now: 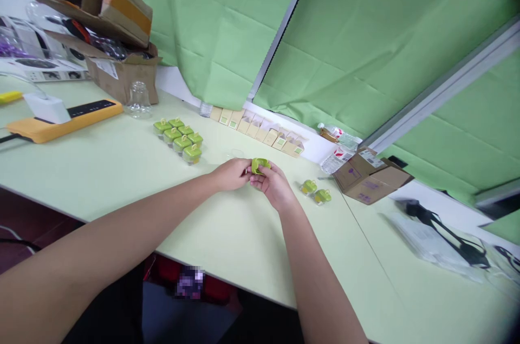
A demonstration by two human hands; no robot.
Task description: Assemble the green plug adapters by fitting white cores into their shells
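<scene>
A hollow green lid (260,163) is held up over the table, its inside partly showing. My right hand (276,188) grips it from the right, thumb on its inner side and fingers below. Pinched fingers of my left hand (233,174) meet the lid's left edge; a tiny pale piece shows there, too small to name. Just behind my left hand sits a clear cup (234,154), faint against the table. To the left stand several small clear jars with green lids (181,142) in rows. Two similar jars (316,191) are right of my right hand.
Small cardboard boxes (260,128) line the wall. A yellow power strip (65,121), a clear bottle (138,99) and open cartons (122,70) are at left. At right lie plastic bottles (338,158), a carton (368,175) and a black strap (447,233). The table's edge runs before me.
</scene>
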